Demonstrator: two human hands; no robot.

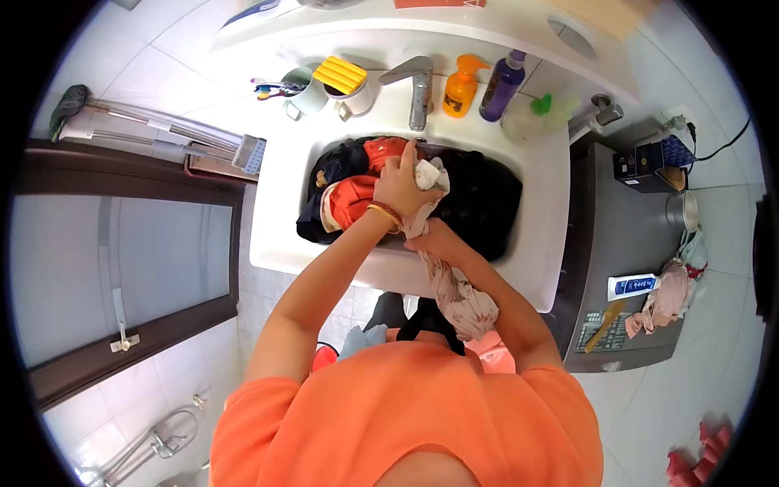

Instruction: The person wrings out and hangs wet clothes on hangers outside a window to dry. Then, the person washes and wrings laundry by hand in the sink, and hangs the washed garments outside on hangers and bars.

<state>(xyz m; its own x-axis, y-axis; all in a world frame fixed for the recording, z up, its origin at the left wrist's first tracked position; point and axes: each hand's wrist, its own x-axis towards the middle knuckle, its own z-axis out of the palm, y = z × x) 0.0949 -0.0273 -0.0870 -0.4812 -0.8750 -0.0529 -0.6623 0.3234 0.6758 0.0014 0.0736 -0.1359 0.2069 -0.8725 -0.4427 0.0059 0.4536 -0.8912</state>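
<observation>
My left hand (399, 188), with bands at its wrist, is over the sink (280, 203). Between its thumb and fingers sits a small white block that looks like a bar of soap (426, 174), against a pale patterned cloth garment (458, 300). My right hand (438, 242) is closed around that garment lower down, and its loose end hangs over the sink's front edge along my right forearm. Red clothing (354, 199) and dark navy clothing (341, 165) lie in the basin's left side. Black clothing (479, 199) fills the right side.
Behind the basin stand the faucet (419, 93), a cup with toothbrushes (307, 96), a mug with a yellow sponge (341, 75), an orange pump bottle (461, 85) and a purple bottle (503, 85). At right, a grey washing machine (621, 235) bears a toothpaste-like tube (633, 286) and cloths.
</observation>
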